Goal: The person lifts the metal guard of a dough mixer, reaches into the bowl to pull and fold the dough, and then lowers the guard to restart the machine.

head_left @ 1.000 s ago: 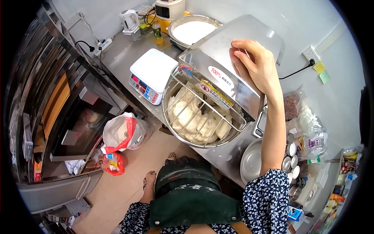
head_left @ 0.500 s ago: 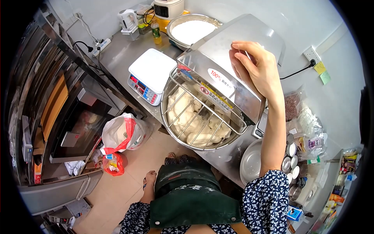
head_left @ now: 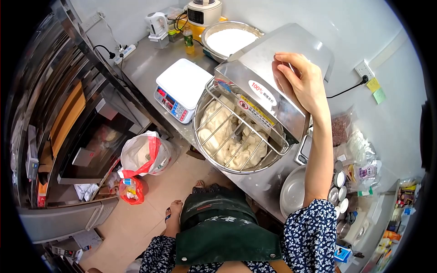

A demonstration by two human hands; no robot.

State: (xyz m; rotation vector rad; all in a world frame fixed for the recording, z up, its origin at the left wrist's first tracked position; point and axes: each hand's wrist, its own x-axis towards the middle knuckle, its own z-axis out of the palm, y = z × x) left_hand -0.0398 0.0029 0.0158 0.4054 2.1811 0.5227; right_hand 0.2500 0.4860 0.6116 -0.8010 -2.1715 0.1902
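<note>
My right hand [head_left: 300, 84] rests on the slanted steel top of a dough mixer [head_left: 268, 77], fingers curled on its upper edge. Below the mixer head, a steel bowl [head_left: 200, 150] covered by a wire guard [head_left: 241, 132] holds pale dough [head_left: 223, 132]. My left hand is out of sight. A green apron covers my front at the bottom of the view.
A white digital scale [head_left: 180, 88] stands left of the mixer on the steel counter [head_left: 145, 59]. Behind it are a bowl of flour [head_left: 230, 38], a kettle [head_left: 157, 22] and a bottle. An empty steel bowl [head_left: 293, 191] and jars sit to the right. Bags lie on the floor by an oven.
The dough has shifted round inside the bowl. My right hand stays on the mixer top; the view has moved slightly.
</note>
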